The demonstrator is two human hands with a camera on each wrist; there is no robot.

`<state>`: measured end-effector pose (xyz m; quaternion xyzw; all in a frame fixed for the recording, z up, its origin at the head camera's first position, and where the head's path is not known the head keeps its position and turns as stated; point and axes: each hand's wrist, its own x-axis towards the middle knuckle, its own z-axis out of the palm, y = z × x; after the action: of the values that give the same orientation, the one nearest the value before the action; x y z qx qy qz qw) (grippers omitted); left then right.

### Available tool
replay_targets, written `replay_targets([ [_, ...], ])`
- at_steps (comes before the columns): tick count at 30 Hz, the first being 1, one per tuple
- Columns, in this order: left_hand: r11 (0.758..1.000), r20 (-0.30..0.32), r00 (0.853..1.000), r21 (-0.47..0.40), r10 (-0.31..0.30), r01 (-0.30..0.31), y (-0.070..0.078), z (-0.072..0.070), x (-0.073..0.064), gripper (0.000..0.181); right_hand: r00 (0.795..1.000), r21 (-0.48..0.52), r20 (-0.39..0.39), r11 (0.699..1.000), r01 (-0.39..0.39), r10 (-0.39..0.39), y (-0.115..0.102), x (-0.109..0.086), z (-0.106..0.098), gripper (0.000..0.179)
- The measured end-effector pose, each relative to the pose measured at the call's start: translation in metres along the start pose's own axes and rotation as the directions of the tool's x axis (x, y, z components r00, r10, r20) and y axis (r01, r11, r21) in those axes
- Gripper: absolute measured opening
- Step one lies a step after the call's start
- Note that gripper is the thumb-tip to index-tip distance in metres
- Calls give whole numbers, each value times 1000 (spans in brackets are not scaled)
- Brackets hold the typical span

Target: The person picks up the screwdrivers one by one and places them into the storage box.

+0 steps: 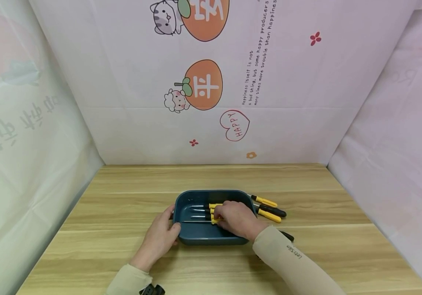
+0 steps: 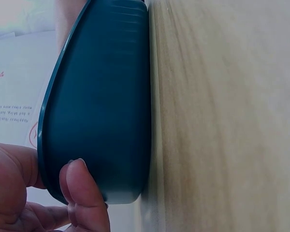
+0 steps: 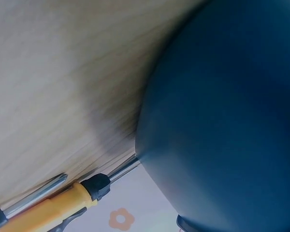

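Observation:
A dark blue rectangular box (image 1: 211, 241) stands on the wooden table. My left hand (image 1: 161, 237) holds its left end, with the thumb at the rim; in the left wrist view a finger (image 2: 84, 186) lies along the outer wall. Inside the box several screwdrivers lie side by side, metal shafts toward the left and yellow handles toward the right. My right hand (image 1: 237, 219) reaches in over the right side, its curled fingers at the yellow handle of the nearest screwdriver (image 1: 198, 221). The hand covers most of the handles. In the right wrist view the box wall (image 3: 222, 121) hides the fingers.
To the right of the box lie more screwdrivers: a yellow-handled one (image 1: 266, 201) at the back, a black-handled one (image 1: 275, 211) and another yellow one (image 1: 270, 216). A black handle (image 1: 287, 236) shows beside my right sleeve. A printed white cloth (image 1: 141, 123) encloses the table (image 1: 122, 205).

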<state>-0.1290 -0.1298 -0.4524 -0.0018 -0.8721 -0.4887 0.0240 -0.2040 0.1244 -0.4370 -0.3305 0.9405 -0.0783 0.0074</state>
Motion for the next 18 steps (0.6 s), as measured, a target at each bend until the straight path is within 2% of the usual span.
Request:
replay_targets([
  [18, 1000, 5, 1000, -14, -8, 8, 0, 0, -1, 68, 1000, -9, 1, 1000, 1, -1, 1, -1, 1, 19],
])
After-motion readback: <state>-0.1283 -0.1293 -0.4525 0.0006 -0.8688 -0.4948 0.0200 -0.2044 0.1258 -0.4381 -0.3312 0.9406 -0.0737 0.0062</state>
